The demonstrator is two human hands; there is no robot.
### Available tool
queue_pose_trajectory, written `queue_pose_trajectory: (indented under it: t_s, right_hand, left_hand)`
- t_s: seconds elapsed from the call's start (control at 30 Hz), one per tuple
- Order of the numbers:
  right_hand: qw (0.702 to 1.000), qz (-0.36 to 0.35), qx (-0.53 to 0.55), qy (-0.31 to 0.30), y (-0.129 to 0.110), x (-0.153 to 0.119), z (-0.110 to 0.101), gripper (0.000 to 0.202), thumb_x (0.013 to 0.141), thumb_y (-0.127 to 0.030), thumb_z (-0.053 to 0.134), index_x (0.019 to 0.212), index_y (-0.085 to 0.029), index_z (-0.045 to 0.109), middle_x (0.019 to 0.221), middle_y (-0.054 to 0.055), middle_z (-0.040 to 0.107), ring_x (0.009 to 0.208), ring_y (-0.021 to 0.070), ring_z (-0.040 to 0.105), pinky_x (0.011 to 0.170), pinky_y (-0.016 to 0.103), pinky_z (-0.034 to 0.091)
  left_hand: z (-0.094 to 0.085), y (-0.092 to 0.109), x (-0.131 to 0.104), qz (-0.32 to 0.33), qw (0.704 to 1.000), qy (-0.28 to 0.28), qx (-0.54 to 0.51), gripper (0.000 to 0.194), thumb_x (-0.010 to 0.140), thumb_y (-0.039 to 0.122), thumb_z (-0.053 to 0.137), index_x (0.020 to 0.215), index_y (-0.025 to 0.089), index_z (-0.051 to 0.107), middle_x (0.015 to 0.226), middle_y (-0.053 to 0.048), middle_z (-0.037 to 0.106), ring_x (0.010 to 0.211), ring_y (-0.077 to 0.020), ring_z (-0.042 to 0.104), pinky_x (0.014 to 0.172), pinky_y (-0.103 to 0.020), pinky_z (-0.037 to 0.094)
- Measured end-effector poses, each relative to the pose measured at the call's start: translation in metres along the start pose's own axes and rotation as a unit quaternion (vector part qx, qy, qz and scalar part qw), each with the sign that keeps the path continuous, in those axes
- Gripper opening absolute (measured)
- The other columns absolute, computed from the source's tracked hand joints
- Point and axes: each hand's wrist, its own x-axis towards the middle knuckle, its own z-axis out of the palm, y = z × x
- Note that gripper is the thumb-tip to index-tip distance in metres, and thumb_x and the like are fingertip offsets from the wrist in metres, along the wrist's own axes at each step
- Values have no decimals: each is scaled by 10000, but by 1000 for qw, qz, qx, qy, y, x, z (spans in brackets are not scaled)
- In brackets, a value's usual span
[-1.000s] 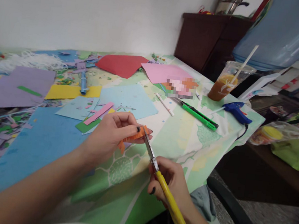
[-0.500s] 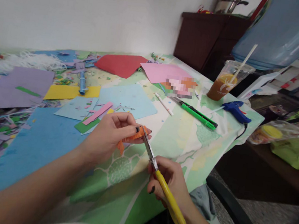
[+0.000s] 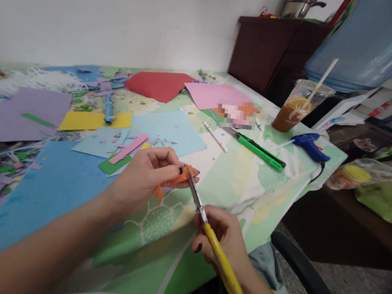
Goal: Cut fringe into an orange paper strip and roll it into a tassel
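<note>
Between the thumb and fingers of my left hand (image 3: 150, 172) is a fringed strip of orange paper (image 3: 180, 177), one end hanging below the palm. My right hand (image 3: 222, 238) is wrapped around the yellow handle of a pair of scissors (image 3: 224, 265). The narrow blades point up and left and meet the strip's edge at my left fingertips. From this angle the gap between the blades is hard to make out. Both hands are above the front edge of the table, near a large blue sheet (image 3: 51, 186) on the left.
A green utility knife (image 3: 261, 151) and a white pen (image 3: 215, 136) lie beyond my hands. Further right are a blue glue gun (image 3: 311, 146) and a cup of iced drink (image 3: 293, 109). Coloured sheets, a red one (image 3: 159, 85) among them, and paper scraps cover the left and back.
Both hands stay almost in place. The scissors' handle has shifted very slightly to the left, while the blades remain at the orange strip.
</note>
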Motion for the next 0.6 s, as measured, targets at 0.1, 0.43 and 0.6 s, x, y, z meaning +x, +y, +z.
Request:
queue_pose_trajectory:
  t_s: [0.1, 0.43, 0.6]
  right_hand:
    - [1000, 2, -4, 3, 1, 0, 0, 452, 560, -474, 803, 633, -187, 461, 513, -71, 347, 438, 59, 273, 371, 189, 196]
    - [1000, 5, -15, 12, -1, 0, 1, 426, 557, -406, 811, 615, -192, 447, 504, -73, 347, 437, 60, 263, 374, 191, 200]
    - [1000, 5, -4, 17, -1, 0, 2, 408, 546, -358, 824, 608, -187, 459, 505, -74, 329, 439, 59, 263, 370, 185, 197]
  left_hand:
    - [0, 0, -1, 3, 1000, 1, 2, 168, 723, 148, 652, 589, 159, 551, 737, -47, 742, 856, -229, 706, 783, -340, 567]
    - [-2, -2, 0, 8, 1000, -5, 3, 168, 725, 158, 647, 587, 164, 552, 747, -52, 746, 874, -242, 701, 806, -378, 562]
    - [-1, -1, 0, 9, 1000, -10, -4, 170, 736, 141, 639, 589, 161, 556, 753, -52, 748, 866, -230, 703, 796, -361, 564]
